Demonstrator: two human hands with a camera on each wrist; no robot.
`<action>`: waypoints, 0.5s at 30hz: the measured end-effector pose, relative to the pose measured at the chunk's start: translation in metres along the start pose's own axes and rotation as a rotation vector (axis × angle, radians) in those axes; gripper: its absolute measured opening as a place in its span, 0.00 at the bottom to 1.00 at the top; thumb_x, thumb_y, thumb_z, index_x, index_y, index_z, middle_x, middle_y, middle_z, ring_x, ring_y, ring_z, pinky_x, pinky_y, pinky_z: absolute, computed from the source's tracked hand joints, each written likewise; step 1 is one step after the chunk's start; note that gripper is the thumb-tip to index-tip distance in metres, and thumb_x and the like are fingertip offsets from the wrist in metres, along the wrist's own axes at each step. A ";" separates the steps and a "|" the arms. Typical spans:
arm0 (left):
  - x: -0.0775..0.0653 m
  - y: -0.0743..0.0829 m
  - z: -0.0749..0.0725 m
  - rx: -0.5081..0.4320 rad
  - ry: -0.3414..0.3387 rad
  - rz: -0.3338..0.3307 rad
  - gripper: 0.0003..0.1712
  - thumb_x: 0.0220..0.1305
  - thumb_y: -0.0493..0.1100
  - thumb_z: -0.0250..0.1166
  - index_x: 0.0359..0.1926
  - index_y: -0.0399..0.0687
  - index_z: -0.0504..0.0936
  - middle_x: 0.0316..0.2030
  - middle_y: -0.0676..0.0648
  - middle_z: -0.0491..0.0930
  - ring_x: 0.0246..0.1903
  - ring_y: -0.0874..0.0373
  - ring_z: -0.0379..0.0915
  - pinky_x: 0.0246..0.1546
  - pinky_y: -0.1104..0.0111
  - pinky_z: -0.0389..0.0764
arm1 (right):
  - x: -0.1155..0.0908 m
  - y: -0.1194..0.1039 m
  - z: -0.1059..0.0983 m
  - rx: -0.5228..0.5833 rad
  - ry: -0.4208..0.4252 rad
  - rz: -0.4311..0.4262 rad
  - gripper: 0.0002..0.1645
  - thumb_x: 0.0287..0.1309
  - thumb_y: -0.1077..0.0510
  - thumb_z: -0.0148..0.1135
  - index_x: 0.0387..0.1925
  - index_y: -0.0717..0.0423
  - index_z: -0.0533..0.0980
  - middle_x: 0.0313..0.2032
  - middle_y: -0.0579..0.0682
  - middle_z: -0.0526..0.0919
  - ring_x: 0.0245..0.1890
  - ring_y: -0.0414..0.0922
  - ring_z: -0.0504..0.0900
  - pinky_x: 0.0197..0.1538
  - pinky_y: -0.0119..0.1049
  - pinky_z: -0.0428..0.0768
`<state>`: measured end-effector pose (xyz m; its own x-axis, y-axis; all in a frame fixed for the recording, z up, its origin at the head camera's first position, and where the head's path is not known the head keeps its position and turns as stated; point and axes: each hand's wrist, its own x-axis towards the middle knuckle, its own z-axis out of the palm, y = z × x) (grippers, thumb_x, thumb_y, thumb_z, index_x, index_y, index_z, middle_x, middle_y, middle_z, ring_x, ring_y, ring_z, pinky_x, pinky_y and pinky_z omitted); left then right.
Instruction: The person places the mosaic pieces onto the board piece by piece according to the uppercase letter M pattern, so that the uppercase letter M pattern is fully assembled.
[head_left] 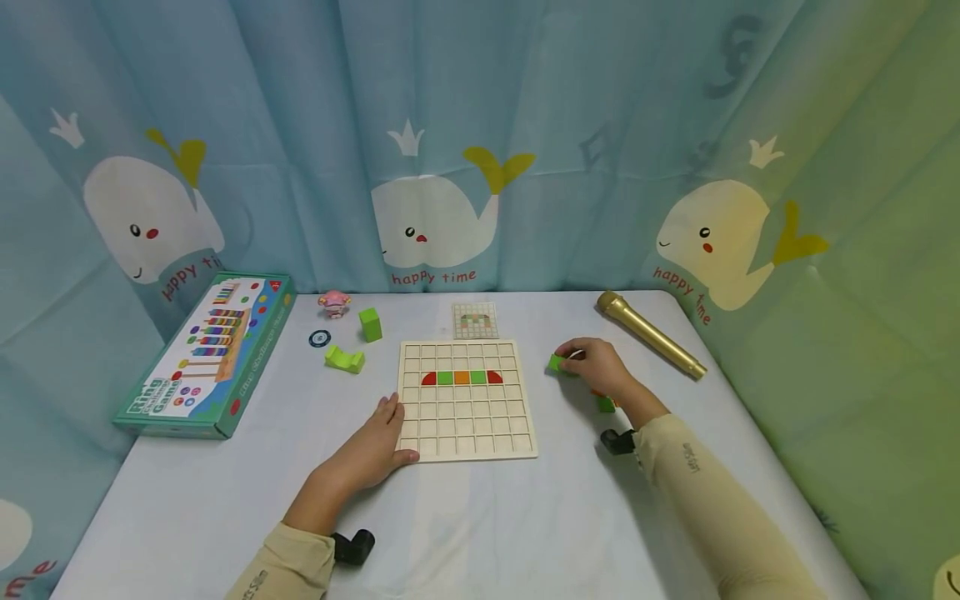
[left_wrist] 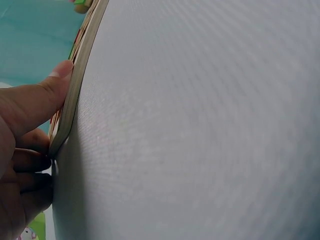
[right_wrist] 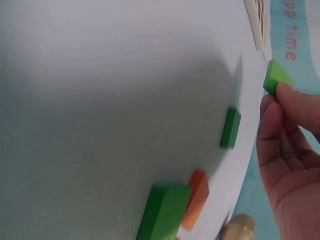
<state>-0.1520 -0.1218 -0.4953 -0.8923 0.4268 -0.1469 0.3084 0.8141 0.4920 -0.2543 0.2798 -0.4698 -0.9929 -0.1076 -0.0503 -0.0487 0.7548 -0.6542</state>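
Green block (right_wrist: 276,75) clamped between fingers (right_wrist: 272,120) and thumb of the right hand (head_left: 600,367), between gridded board (head_left: 480,427) and right edge of the desk (head_left: 465,525). Best to pinch lightly, keeping the board steady. Reaching diagonally with right forearm (head_left: 720,492); touching the board's left edge with left hand (head_left: 375,446), thumb apart.

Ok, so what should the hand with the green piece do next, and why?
I'd probably carry the green piece left and lower it into a bare square of the grid board. The right hand pinches it beside the board, the left hand touches the board's edge, and many squares are bare. Which square, I can't tell: the card behind is too small to read.
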 end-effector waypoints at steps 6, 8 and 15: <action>0.000 -0.001 0.000 -0.001 -0.002 0.005 0.51 0.65 0.52 0.69 0.73 0.22 0.55 0.76 0.28 0.47 0.76 0.36 0.41 0.72 0.50 0.55 | 0.004 -0.011 0.013 0.004 -0.008 -0.042 0.10 0.61 0.63 0.69 0.45 0.62 0.84 0.45 0.57 0.85 0.44 0.53 0.84 0.41 0.40 0.81; 0.000 -0.001 0.000 -0.002 -0.002 0.005 0.51 0.66 0.52 0.69 0.73 0.22 0.55 0.76 0.28 0.47 0.76 0.36 0.41 0.72 0.50 0.55 | 0.005 -0.015 0.016 0.007 -0.009 -0.049 0.10 0.61 0.64 0.69 0.44 0.61 0.85 0.45 0.57 0.86 0.43 0.53 0.84 0.41 0.40 0.82; 0.000 0.000 0.000 -0.004 0.002 0.001 0.51 0.65 0.52 0.69 0.73 0.22 0.55 0.76 0.28 0.47 0.76 0.36 0.41 0.72 0.50 0.55 | 0.007 -0.026 0.028 0.005 -0.030 -0.067 0.09 0.60 0.65 0.69 0.43 0.60 0.85 0.43 0.55 0.86 0.41 0.50 0.83 0.40 0.40 0.81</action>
<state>-0.1519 -0.1222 -0.4958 -0.8928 0.4264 -0.1449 0.3076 0.8123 0.4955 -0.2571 0.2411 -0.4743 -0.9838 -0.1768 -0.0286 -0.1142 0.7422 -0.6604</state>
